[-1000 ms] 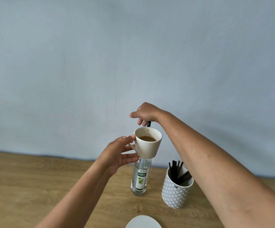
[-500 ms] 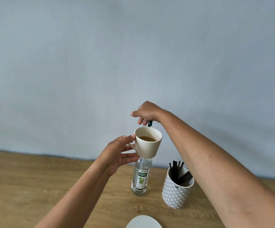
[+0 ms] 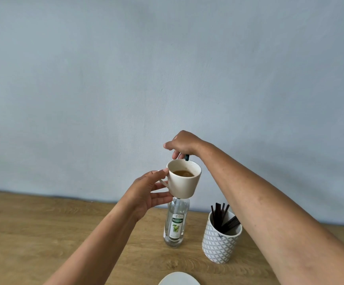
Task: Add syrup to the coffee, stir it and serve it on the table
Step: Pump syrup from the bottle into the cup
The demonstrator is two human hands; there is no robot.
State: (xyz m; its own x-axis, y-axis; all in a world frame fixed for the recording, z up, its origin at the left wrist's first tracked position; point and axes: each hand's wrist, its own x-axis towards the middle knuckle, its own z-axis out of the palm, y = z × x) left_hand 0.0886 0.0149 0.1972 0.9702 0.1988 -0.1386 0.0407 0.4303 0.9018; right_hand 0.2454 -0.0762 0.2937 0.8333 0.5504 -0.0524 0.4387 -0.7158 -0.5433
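Observation:
My left hand [image 3: 148, 190] holds a cream cup [image 3: 184, 186] by its handle, lifted in the air and tilted a little to the left. Brown coffee [image 3: 182, 173] fills its lower part. The cup hangs in front of a clear syrup bottle [image 3: 176, 223] with a green and white label, which stands on the wooden table [image 3: 43, 233]. The bottle's neck is hidden behind the cup. My right hand [image 3: 182, 144] is curled over the bottle's dark green pump head [image 3: 186, 157], just above the cup's far rim.
To the right of the bottle stands a white patterned pot [image 3: 220, 243] holding several black stirrers [image 3: 220, 217]. A white saucer [image 3: 178, 279] shows at the bottom edge. A pale blue wall runs along the back of the table.
My right hand has dropped slightly on the pump head. The cup and my left hand stay in nearly the same place.

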